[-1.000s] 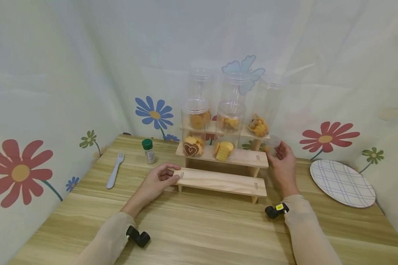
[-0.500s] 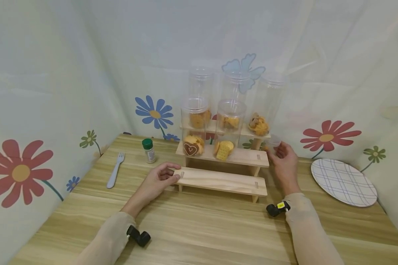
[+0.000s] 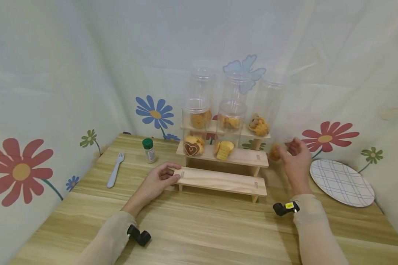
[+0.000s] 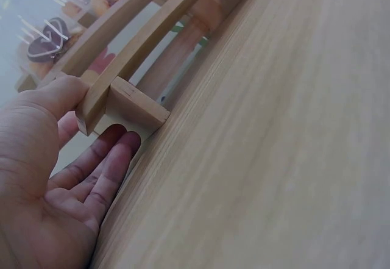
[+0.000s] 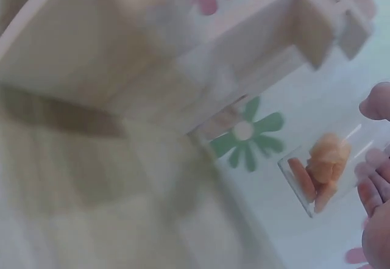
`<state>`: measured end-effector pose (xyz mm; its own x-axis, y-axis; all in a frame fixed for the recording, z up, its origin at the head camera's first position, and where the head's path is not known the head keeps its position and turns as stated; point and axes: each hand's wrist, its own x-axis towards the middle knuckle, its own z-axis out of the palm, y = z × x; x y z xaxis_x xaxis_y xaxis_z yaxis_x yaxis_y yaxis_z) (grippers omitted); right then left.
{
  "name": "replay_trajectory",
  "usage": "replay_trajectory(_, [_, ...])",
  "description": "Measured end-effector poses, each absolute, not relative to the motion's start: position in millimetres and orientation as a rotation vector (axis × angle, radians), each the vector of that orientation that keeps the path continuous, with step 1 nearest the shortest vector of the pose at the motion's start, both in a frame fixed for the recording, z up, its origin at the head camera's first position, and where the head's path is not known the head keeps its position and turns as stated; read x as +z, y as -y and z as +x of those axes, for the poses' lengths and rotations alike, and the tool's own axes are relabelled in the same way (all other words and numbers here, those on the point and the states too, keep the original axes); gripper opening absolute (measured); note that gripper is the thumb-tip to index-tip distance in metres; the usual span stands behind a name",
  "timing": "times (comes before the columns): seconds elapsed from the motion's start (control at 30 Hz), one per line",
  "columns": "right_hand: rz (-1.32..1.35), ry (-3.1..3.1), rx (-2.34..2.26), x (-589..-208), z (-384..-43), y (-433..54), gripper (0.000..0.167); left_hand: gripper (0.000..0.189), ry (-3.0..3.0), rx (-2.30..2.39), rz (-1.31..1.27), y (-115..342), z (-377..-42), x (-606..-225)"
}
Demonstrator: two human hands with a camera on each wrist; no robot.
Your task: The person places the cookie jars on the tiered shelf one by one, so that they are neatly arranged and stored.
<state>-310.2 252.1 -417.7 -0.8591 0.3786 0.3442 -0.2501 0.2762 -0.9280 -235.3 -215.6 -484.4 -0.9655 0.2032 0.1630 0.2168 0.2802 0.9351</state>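
A three-step wooden display stand [image 3: 222, 181] stands on the table, its lowest step bare. My left hand [image 3: 159, 180] grips the left end of that step; in the left wrist view, the thumb [image 4: 64, 95] lies against the board's end and the other fingers curl beside the support. To the right of the stand, my right hand [image 3: 297, 162] holds a clear jar [image 5: 326, 171] with cookies at its bottom, tilted in the right wrist view. Two jars of cookies, one with a heart cookie [image 3: 192, 148], stand on the middle step. Three more jars [image 3: 259, 125] line the top step.
A green-capped shaker [image 3: 149, 151] stands left of the stand, with a pale fork [image 3: 115, 170] farther left. At the right lies a checked oval plate [image 3: 343, 183], close to my right forearm. A flowered curtain [image 3: 199, 33] hangs behind and around the table.
My right hand has moved right and slightly up with the jar, away from the stand's side. My left hand stays on the lowest step.
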Motion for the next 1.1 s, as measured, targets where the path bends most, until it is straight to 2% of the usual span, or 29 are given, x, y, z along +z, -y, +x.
replay_trajectory(0.2, [-0.14,1.986,1.631,-390,-296,-257,0.059,0.036,2.508,-1.841,-0.405,217,-235,-484])
replay_trajectory(0.4, [-0.089,1.936,1.609,-366,-283,-260,0.041,0.036,2.514,-1.828,-0.401,218,-236,-484])
replay_trajectory(0.8, [0.099,1.857,1.694,-329,-255,-241,0.045,0.037,2.507,-1.844,-0.401,217,-235,-484])
replay_trajectory(1.1, [0.244,2.019,1.683,-325,-250,-227,0.041,0.036,2.508,-1.844,-0.4,216,-236,-484])
